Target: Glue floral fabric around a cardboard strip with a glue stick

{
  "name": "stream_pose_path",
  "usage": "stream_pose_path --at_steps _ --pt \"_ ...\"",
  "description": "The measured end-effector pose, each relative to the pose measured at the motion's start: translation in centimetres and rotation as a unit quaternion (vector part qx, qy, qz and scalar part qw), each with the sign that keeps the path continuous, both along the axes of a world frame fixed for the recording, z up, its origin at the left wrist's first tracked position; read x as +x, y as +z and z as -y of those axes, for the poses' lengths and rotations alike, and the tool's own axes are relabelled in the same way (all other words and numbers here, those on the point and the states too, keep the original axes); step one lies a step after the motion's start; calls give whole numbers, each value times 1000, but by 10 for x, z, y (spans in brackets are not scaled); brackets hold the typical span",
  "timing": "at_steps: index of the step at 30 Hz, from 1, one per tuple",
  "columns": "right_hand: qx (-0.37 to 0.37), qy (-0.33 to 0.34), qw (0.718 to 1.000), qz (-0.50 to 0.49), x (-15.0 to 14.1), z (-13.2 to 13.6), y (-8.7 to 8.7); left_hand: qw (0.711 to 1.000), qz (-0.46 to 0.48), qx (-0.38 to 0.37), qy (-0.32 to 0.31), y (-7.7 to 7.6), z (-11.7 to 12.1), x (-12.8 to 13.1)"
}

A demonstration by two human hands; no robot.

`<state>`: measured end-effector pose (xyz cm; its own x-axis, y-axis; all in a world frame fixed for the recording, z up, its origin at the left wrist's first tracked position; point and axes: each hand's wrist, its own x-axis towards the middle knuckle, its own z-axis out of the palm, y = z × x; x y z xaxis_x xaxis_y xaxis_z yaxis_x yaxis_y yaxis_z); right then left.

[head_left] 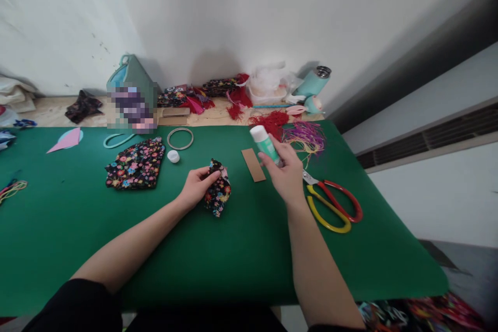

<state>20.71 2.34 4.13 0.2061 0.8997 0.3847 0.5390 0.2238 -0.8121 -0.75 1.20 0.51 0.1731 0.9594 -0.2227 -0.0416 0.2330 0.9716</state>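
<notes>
My left hand (196, 187) pinches a small piece of black floral fabric (220, 194) just above the green table (241, 249). Raised on the right, my right hand (287, 168) grips a glue stick (266, 142) with a green label and a white end pointing up and away to the left. Between the two hands a brown cardboard strip (253, 165) lies flat. A small white cap (173, 156) rests left of the fabric piece. Farther left is a stack of the same floral fabric (136, 166).
Scissors (330, 202) with red and yellow handles lie right of my right hand. Behind are a tape roll (180, 138), purple threads (305, 137), red tassels (270, 122), a teal bottle (314, 82) and a green pouch (134, 75). A wall closes the back.
</notes>
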Motion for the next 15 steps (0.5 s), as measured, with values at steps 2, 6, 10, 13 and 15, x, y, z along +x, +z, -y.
stream_pose_path --at_steps 2,6,10,13,15 --pt "-22 51 995 -79 -5 5 8 1000 -1 2 -6 1 0 0" --pt "-24 100 973 -208 -14 10 13 1000 3 14 -10 2 0 0" --pt "31 112 968 -224 -21 13 13 1000 -6 20 -15 0 -1 -1" --pt "41 131 974 -180 -25 18 15 999 -15 33 -25 -2 -1 -2" --pt "34 157 974 -159 -28 22 17 998 -19 43 -29 -2 -2 -2"
